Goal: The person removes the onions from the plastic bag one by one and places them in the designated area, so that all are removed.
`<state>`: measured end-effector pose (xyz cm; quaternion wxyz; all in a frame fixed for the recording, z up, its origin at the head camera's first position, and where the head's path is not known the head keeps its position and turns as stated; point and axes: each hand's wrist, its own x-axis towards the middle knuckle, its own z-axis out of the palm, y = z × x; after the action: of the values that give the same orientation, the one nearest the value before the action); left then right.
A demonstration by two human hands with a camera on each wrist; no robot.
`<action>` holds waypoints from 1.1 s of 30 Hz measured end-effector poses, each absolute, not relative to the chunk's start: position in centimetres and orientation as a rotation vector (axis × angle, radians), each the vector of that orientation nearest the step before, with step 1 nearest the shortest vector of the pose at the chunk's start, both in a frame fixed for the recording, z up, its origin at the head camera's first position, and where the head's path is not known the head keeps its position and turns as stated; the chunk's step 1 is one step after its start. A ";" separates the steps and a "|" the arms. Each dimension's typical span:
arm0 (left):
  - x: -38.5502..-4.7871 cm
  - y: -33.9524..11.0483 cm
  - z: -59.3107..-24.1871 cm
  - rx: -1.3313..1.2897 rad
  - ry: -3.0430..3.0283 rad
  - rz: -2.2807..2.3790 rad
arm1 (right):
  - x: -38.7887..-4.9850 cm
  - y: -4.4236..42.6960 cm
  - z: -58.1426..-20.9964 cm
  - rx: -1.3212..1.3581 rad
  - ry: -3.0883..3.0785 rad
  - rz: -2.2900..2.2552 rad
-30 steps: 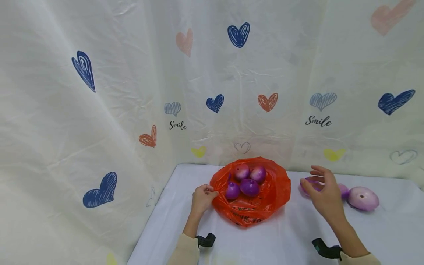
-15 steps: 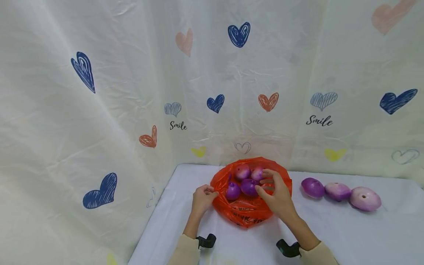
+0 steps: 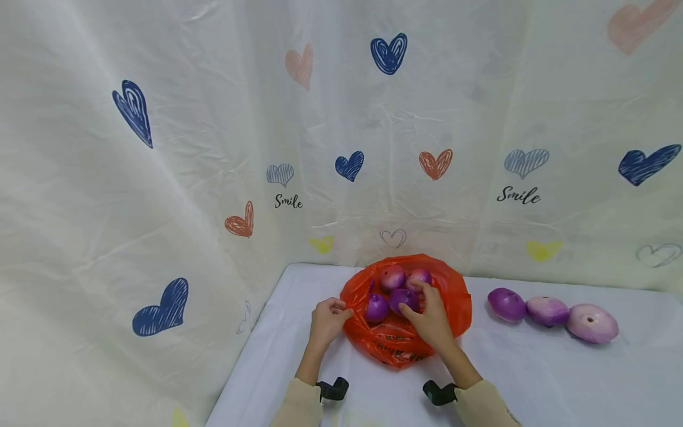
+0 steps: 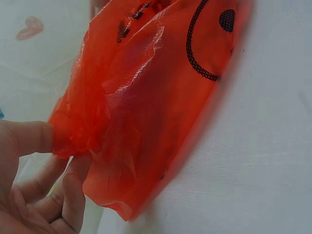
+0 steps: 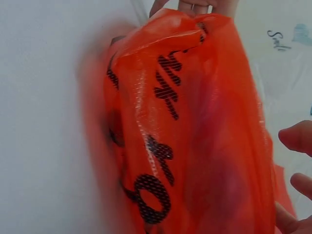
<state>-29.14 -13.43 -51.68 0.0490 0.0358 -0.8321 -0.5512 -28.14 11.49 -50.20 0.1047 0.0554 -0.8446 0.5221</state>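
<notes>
A red plastic bag (image 3: 452,305) stands with its mouth spread on the table, holding several purple onions (image 3: 376,308). My left hand (image 3: 326,323) pinches the left side of its rim between thumb and fingers; the left wrist view shows the crumpled film in that pinch. Over the right side of the bag's mouth reaches my right hand (image 3: 433,320), thumb and fingers spread around the front middle onion (image 3: 399,298). Whether they touch it I cannot tell. In the right wrist view the bag wall hides the onions, and the fingertips (image 5: 296,136) stand apart.
Outside the bag, a row of three onions lies to the right: a dark purple onion (image 3: 507,305), a purple-and-pink onion (image 3: 548,311) and a pale pink onion (image 3: 592,323). A white cloth covers the table (image 3: 533,379). Behind hangs a heart-printed curtain (image 3: 448,107).
My right hand has moved left from the onion row at the right, into the mouth of the bag. My left hand keeps its pinch on the rim.
</notes>
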 end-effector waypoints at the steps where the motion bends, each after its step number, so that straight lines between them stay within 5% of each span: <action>1: -29.2 -13.4 -51.7 0.106 -2.538 -1.671 | -28.3 11.5 -50.5 0.143 -2.507 1.537; 33: -29.2 -13.3 -51.8 0.142 -2.551 -1.682 | -30.1 11.7 -54.1 0.108 -2.724 1.434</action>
<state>-29.22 -13.28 -51.77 0.0415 0.0464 -0.8333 -0.5493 -30.06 11.72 -54.14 0.0307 0.0351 -0.8839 0.4653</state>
